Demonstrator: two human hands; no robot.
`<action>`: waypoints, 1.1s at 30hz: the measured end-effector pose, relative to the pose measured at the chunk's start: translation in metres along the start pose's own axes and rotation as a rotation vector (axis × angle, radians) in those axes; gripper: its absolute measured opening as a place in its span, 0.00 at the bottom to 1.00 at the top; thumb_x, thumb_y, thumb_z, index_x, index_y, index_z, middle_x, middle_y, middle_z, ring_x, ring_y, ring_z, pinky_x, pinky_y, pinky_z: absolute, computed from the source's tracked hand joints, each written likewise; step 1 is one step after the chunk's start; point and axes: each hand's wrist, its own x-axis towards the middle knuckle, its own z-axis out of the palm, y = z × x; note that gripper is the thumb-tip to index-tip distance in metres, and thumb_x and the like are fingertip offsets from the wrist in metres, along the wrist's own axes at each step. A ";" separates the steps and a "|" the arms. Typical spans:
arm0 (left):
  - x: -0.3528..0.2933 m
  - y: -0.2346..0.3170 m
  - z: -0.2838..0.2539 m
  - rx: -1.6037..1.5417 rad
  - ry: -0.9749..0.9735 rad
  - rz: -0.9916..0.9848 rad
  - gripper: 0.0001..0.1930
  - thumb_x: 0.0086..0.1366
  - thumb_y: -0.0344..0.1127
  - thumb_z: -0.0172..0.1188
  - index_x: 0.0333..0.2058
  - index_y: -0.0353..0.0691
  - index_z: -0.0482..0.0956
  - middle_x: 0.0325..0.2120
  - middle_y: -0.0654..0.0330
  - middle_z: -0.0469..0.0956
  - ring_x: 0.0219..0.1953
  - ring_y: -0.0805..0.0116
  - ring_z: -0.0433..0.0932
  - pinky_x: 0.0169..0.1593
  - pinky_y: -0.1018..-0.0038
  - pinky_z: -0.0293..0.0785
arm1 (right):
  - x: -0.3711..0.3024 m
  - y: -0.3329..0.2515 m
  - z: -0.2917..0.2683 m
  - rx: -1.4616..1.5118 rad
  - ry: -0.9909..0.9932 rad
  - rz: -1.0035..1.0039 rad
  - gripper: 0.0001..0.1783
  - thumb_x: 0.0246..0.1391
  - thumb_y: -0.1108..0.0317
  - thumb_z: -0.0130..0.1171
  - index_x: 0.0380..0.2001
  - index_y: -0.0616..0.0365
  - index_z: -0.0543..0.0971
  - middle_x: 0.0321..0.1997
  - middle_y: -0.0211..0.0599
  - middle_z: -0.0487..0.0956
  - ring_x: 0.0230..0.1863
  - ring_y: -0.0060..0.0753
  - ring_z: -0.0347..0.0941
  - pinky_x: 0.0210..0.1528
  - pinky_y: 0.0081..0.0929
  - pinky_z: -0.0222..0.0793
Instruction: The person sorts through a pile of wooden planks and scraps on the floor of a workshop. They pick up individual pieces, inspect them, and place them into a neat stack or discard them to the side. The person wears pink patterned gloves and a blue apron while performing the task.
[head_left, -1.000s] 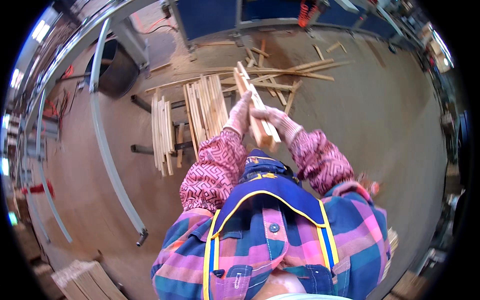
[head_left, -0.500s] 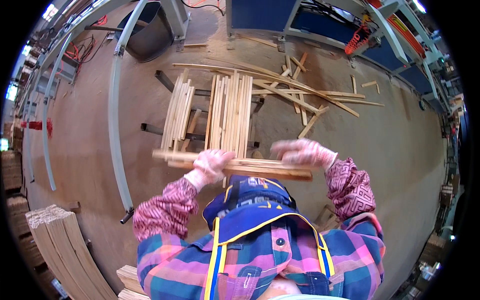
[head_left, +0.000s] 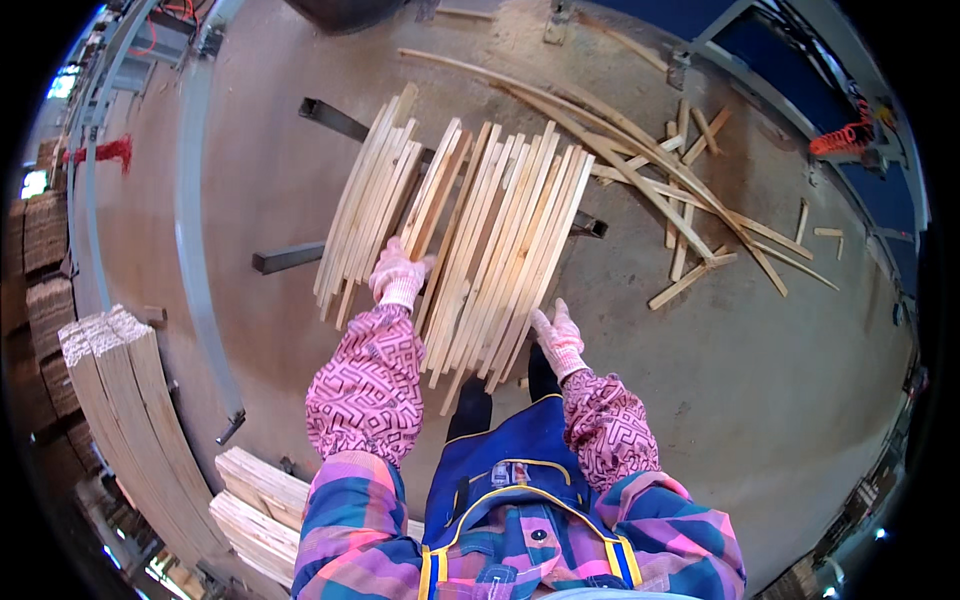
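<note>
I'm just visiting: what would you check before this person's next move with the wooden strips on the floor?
1. Gloved left hand on the big bundle of pale wooden strips: ok.
2. Gloved right hand at the bundle's near ends: ok.
3. Strip ends flush: not ok, uneven.
4. Bundle resting on the dark metal bars: ok.
5. Loose curved offcuts scattered on the floor at the right: not ok.
6. Firmness of grip: cannot tell.

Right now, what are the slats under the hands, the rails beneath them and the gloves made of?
Slats: pale raw wood, unpainted, some bowed. Rails: dark straight bars, probably steel. Left hand and right hand wear whitish gloves with pink flecks, seemingly knitted fabric. Floor: dusty grey-brown, likely concrete.
</note>
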 end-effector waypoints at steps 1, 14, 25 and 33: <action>0.009 0.012 0.001 0.000 -0.016 -0.010 0.45 0.55 0.56 0.66 0.66 0.48 0.55 0.65 0.55 0.61 0.64 0.52 0.65 0.61 0.50 0.67 | 0.009 -0.003 0.005 -0.035 -0.001 -0.025 0.48 0.52 0.37 0.55 0.67 0.60 0.58 0.63 0.60 0.68 0.62 0.55 0.67 0.63 0.41 0.62; 0.061 0.005 0.051 -0.261 -0.013 0.213 0.37 0.65 0.66 0.45 0.64 0.48 0.60 0.61 0.51 0.67 0.62 0.53 0.66 0.63 0.60 0.62 | 0.022 -0.011 0.039 -0.104 0.014 -0.052 0.40 0.53 0.48 0.62 0.63 0.60 0.64 0.55 0.54 0.76 0.57 0.52 0.72 0.58 0.37 0.66; -0.032 0.007 0.108 0.036 0.384 0.521 0.45 0.53 0.67 0.54 0.64 0.46 0.63 0.64 0.54 0.60 0.67 0.52 0.52 0.70 0.57 0.40 | -0.019 0.076 -0.083 0.217 0.042 0.213 0.34 0.59 0.63 0.58 0.66 0.61 0.62 0.34 0.33 0.75 0.27 0.20 0.69 0.28 0.23 0.71; -0.175 -0.047 0.163 0.057 0.330 0.799 0.36 0.50 0.53 0.65 0.56 0.43 0.72 0.57 0.52 0.66 0.62 0.50 0.60 0.64 0.57 0.59 | -0.103 0.205 -0.146 -0.154 -0.047 0.266 0.33 0.54 0.54 0.60 0.59 0.63 0.70 0.38 0.39 0.80 0.32 0.30 0.76 0.38 0.28 0.73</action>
